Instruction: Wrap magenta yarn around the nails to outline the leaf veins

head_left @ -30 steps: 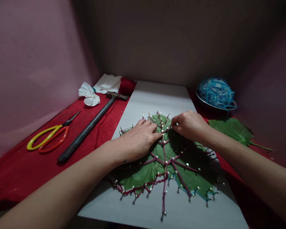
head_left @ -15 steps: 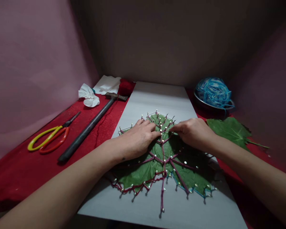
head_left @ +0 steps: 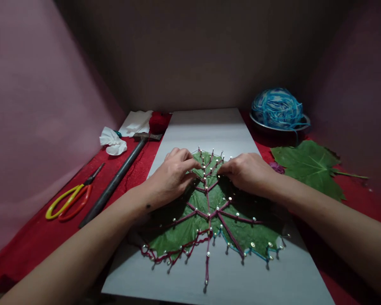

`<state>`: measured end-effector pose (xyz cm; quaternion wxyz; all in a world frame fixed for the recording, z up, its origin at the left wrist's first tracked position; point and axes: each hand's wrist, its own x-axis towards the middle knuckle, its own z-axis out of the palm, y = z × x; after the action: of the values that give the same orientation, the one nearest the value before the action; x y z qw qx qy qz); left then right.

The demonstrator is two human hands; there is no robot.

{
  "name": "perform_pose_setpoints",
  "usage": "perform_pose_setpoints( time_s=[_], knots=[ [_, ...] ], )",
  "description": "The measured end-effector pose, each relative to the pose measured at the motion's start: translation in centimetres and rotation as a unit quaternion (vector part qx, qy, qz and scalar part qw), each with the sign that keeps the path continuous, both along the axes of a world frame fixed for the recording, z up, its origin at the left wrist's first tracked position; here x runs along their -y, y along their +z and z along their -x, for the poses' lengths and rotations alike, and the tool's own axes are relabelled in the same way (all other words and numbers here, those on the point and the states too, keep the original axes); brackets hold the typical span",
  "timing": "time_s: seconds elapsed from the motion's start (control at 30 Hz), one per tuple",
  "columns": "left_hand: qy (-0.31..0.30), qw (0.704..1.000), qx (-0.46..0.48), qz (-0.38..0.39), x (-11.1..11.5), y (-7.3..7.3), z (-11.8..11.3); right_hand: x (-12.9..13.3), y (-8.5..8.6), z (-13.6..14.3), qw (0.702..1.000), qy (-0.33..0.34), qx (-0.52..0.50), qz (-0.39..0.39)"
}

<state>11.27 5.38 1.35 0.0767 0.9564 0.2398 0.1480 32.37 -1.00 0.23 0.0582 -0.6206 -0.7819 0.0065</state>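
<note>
A green leaf [head_left: 174, 238] lies on a white board [head_left: 209, 127], ringed by several nails. Purple yarn [head_left: 231, 233] runs from nail to nail along its veins and stem; red yarn [head_left: 190, 242] and blue yarn [head_left: 257, 253] trace parts of its lower edge. My left hand [head_left: 176, 171] is over the leaf's upper left, thumb and forefinger closed near the central nails. Opposite, my right hand [head_left: 249, 171] pinches at the upper right. A faint strand of the purple yarn seems to run between the fingertips. The hands partly cover both sides of the leaf.
Scissors [head_left: 73, 199] and a hammer [head_left: 117, 180] lie left on red cloth [head_left: 22, 250]. Behind are crumpled white tissue [head_left: 113, 141], folded white paper [head_left: 136, 123] and red yarn. At right are blue yarn in a metal bowl [head_left: 257, 125], a loose leaf [head_left: 307, 167] and a purple yarn ball [head_left: 277, 167].
My left hand has drawn back leftward from the central nails, its fingers lifted. My right hand remains pinched at the upper right of the leaf. The view has shifted slightly.
</note>
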Motion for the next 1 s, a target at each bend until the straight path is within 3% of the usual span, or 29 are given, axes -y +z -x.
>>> perform_pose_setpoints(
  time_s=[0.17, 0.43, 0.67, 0.87, 1.0],
  knots=[
    [-0.022, 0.996, -0.082, -0.023, -0.5, 0.2, -1.5, 0.0, 0.2, 0.1, 1.000, -0.007, 0.016, 0.018],
    [-0.004, 0.992, -0.122, 0.039, -1.0, 0.1, -2.1, -0.2, 0.3, 0.0, 1.000, 0.011, -0.010, 0.018],
    [0.012, 0.993, -0.090, 0.070, -1.1, -0.4, -2.2, 0.0, 0.7, -0.1, 0.999, 0.011, -0.045, 0.014],
    [0.028, 0.994, -0.066, 0.080, -0.8, -0.7, -2.1, 0.6, 1.6, 0.7, 0.998, 0.055, 0.016, 0.029],
    [0.008, 0.997, -0.035, 0.065, -0.5, -0.7, -2.1, 0.8, 2.1, 1.2, 0.998, 0.056, 0.021, 0.037]
  ],
)
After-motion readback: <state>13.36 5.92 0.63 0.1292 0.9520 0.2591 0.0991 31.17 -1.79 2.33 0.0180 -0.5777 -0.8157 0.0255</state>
